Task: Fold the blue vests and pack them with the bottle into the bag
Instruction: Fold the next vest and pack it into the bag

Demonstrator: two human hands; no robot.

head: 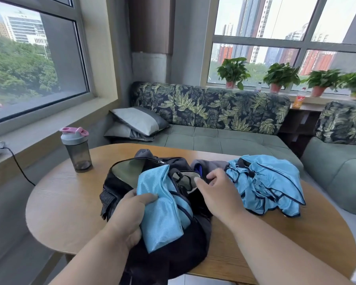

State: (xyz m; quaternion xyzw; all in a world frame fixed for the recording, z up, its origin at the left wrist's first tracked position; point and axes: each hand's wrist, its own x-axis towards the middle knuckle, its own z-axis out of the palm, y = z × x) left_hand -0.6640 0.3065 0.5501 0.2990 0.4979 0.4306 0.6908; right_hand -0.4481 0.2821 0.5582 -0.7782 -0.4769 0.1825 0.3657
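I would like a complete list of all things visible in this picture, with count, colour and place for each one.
Folded vest: one, light blue, at the mouth of the bag, gripped by the left hand.
Unfolded vests: a crumpled heap, count unclear, light blue with dark trim, on the table right of the bag.
Bag: one, black and grey, unzipped, table centre.
Bottle: one, dark grey with a pink and grey lid, upright on the table's left far side.
Table: one, wooden, rounded.
Sofa: green seat, leaf-print back, behind the table.
Cushions: two, grey, on the sofa's left end.
Potted plants: four, green, on the windowsill.
Left hand: holds the folded vest.
Right hand: at the bag's opening, fingers curled on its edge.
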